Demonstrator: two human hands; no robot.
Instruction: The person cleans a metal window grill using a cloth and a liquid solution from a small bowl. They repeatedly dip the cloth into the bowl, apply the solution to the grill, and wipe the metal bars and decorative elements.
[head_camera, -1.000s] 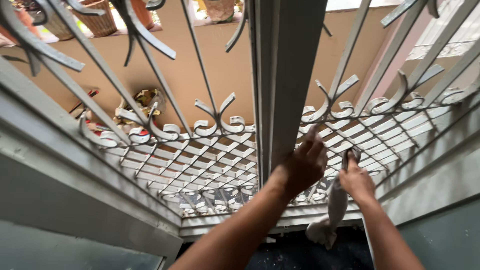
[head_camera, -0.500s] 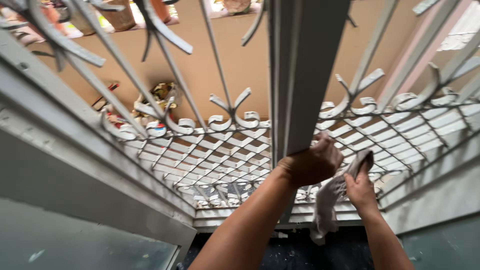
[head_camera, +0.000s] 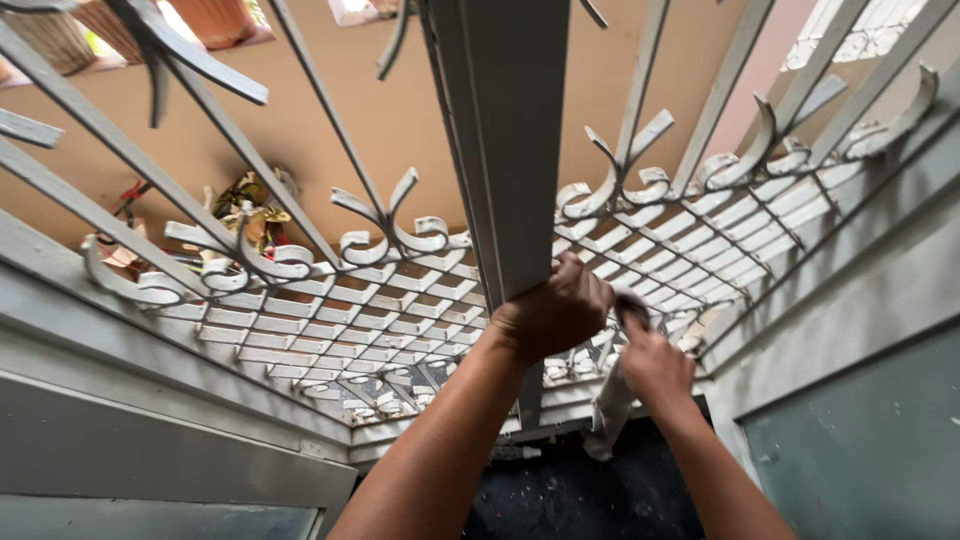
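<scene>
Since a moment ago your right hand (head_camera: 655, 362) has dropped lower beside the grey post (head_camera: 510, 150), fingers closed around the rag (head_camera: 610, 405), while your left hand (head_camera: 552, 312) grips that post.

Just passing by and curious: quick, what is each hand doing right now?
Left hand: closed around the grey upright post.
Right hand: closed on a pale rag against the grille.
</scene>
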